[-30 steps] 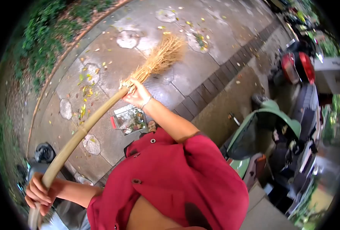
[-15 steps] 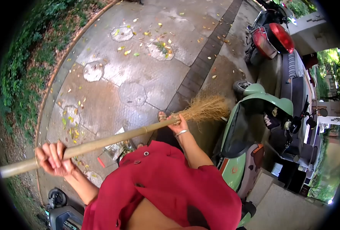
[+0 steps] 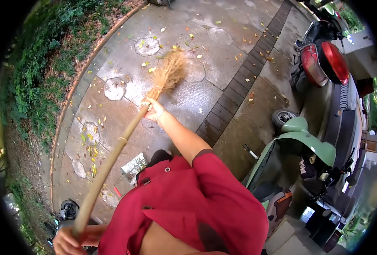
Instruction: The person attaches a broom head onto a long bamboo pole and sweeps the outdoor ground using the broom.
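Observation:
A long-handled straw broom [image 3: 112, 155] runs slantwise across the view, its pale handle at the lower left and its brown bristles towards the top. My right hand [image 3: 153, 109] is wrapped round the handle just below the bound bristles, with the arm stretched forward. Low at the left edge, my left hand [image 3: 69, 241] closes round the handle's other end. The bristle head [image 3: 170, 72] is over the wet paving among scattered leaves; whether it touches the ground I cannot tell.
Yellow leaves [image 3: 93, 153] lie on the paving. A pale tray-like object [image 3: 134, 165] sits by my feet. On the right stand a green scooter [image 3: 299, 134] and a red-backed motorbike [image 3: 333, 63]. A curb [image 3: 80, 76] borders plants on the left.
The broom has swung from pointing right to pointing forward over the paving. My right hand moved forward and left with it; my left hand dropped lower and closer to my body.

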The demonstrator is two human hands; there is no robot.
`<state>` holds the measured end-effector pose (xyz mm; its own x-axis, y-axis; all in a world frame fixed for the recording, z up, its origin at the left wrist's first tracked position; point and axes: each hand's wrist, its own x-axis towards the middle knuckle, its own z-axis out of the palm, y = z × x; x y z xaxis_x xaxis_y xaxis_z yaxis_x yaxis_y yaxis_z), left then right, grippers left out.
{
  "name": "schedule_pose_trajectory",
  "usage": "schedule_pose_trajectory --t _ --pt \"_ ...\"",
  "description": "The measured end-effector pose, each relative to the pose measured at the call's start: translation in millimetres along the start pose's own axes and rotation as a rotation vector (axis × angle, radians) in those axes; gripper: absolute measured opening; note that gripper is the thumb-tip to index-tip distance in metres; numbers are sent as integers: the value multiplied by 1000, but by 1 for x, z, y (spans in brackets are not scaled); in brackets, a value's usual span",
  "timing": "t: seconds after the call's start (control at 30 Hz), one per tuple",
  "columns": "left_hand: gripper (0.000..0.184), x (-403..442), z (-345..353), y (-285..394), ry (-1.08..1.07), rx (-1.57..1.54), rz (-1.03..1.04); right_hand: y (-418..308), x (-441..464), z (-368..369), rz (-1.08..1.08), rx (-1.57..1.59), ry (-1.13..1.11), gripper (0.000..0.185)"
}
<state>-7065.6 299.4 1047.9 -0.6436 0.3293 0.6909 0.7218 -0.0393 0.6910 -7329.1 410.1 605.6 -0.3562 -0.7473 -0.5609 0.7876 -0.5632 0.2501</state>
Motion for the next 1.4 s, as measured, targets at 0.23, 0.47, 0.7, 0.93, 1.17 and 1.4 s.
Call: schedule_pose_trajectory --t 0.23,0.47,0.7,0.93,1.17,1.4 --pt "16 -33 -108 1 608 -36 460 -12 -52 48 -94 -37 -158 32" --pt "21 29 -117 -255 809 -787 14 -145 -126 -30 -462 314 137 40" --pt "24 95 -15 -395 394 -677 -556 -240 -104 -71 -564 635 316 23" --pt "16 123 -57 -342 372 -61 -400 -252 49 35 -268 265 140 15" --pt "20 138 -59 -265 208 174 16 -196 77 187 51 99 -78 11" --pt "15 189 -82 -288 473 147 255 -216 -29 232 77 230 -250 9"
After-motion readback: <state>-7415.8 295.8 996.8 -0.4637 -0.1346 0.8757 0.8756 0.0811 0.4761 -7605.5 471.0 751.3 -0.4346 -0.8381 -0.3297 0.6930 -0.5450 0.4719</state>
